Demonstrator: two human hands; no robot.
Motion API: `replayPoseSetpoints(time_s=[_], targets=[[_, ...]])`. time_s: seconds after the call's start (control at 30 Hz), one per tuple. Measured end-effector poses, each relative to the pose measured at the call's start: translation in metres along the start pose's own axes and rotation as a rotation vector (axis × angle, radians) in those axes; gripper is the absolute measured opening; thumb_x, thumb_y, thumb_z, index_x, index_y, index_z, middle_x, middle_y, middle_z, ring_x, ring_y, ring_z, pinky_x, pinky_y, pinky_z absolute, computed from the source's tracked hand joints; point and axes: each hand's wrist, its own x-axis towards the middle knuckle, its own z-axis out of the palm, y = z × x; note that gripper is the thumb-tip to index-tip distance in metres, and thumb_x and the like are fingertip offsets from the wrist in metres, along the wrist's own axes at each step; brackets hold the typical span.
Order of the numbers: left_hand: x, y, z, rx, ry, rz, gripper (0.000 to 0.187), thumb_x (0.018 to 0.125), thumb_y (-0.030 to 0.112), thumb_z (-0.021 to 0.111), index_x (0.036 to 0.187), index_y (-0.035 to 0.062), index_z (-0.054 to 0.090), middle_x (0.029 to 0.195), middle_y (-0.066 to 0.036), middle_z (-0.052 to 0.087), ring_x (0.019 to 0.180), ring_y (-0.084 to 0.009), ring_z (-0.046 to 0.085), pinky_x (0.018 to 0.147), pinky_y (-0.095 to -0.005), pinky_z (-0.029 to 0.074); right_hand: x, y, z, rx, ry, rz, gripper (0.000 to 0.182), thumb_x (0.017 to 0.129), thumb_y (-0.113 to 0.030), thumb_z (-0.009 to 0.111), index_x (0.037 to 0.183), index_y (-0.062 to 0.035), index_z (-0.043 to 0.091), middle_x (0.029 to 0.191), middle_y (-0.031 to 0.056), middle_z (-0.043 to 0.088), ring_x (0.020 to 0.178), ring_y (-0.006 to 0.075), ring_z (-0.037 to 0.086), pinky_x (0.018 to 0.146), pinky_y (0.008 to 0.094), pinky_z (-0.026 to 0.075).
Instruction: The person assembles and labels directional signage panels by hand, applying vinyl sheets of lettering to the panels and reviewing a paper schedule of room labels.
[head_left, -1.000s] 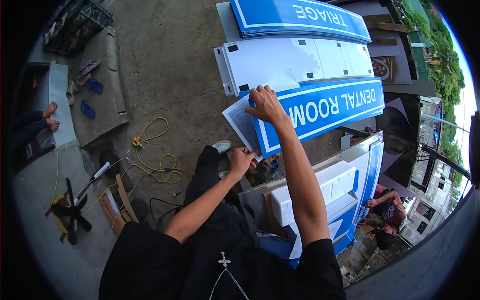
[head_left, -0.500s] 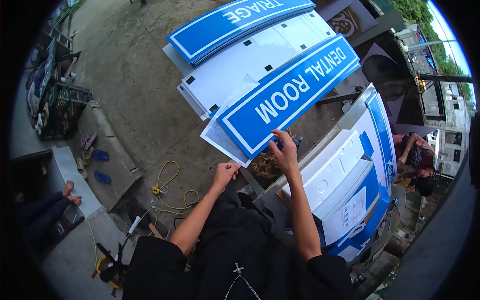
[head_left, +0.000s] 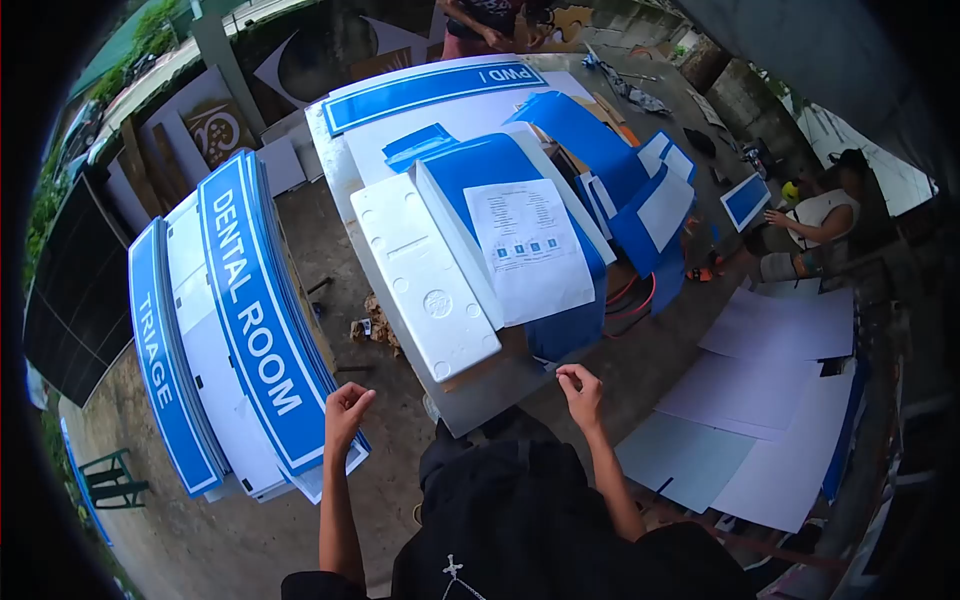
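Observation:
My left hand [head_left: 348, 408] is raised beside the lower end of the blue DENTAL ROOM sign [head_left: 250, 310], fingers curled together; whether anything is between them is too small to tell. My right hand [head_left: 580, 388] is near the front edge of the work table [head_left: 470, 398], thumb and fingertips pinched close. In front of it lie a white foam block [head_left: 425, 280] and a printed sheet [head_left: 525, 245] on blue material. The blue TRIAGE sign [head_left: 165, 370] lies left of the DENTAL ROOM sign, on a stack of panels.
Across the table, a person [head_left: 490, 20] stands by the PWD sign [head_left: 430, 92]. At the right, another person [head_left: 820, 220] touches a small blue panel [head_left: 745, 202]. Large white sheets [head_left: 780, 420] lie at the lower right. A green stool [head_left: 115, 482] stands at far left.
The view has swung right, bringing the table to the middle and the signs to the left. My hands have moved farther apart, and my right hand has left the DENTAL ROOM sign.

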Motion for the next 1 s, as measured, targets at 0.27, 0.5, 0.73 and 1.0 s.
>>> replayPoseSetpoints(time_s=[0.27, 0.5, 0.73, 1.0], targets=[[0.088, 0.109, 0.142, 0.453, -0.019, 0.377, 0.03, 0.082, 0.025, 0.072, 0.093, -0.0011, 0.062, 0.072, -0.011, 0.063, 0.066, -0.0205, 0.06, 0.063, -0.0332, 0.048, -0.003, 0.051, -0.061, -0.021, 0.114, 0.157, 0.011, 0.084, -0.004, 0.063, 0.095, -0.0016, 0.066, 0.091, 0.0056, 0.065, 0.08, 0.0133, 0.063, 0.07, 0.026, 0.048], [0.076, 0.107, 0.271, 0.811, 0.328, 0.249, 0.084, 0.075, 0.048, 0.075, 0.134, -0.0011, 0.04, 0.128, -0.024, 0.046, 0.094, -0.043, 0.062, 0.078, -0.0474, 0.051, 0.058, 0.103, -0.12, 0.069, 0.224, 0.16, 0.014, 0.083, -0.003, 0.065, 0.097, -0.0021, 0.066, 0.092, 0.0073, 0.066, 0.084, 0.0166, 0.065, 0.068, 0.0287, 0.05], [0.094, 0.073, 0.299, 0.723, 0.452, 0.147, 0.079, 0.069, 0.044, 0.081, 0.123, -0.006, 0.052, 0.12, -0.024, 0.054, 0.095, -0.0385, 0.063, 0.08, -0.0441, 0.051, 0.212, 0.21, -0.197, 0.43, 0.449, 0.308, 0.035, 0.084, -0.012, 0.068, 0.114, 0.0004, 0.055, 0.106, 0.0143, 0.061, 0.095, 0.0194, 0.06, 0.083, 0.0301, 0.049], [0.083, 0.093, 0.321, 0.532, 0.69, 0.12, 0.034, 0.066, 0.014, 0.081, 0.087, -0.0075, 0.063, 0.073, -0.012, 0.063, 0.067, -0.0199, 0.055, 0.065, -0.0349, 0.045, 0.331, 0.234, -0.227, 0.899, 0.289, 0.556, 0.038, 0.086, -0.021, 0.067, 0.116, -0.0014, 0.054, 0.098, 0.0067, 0.064, 0.08, 0.0121, 0.062, 0.067, 0.0246, 0.047]])
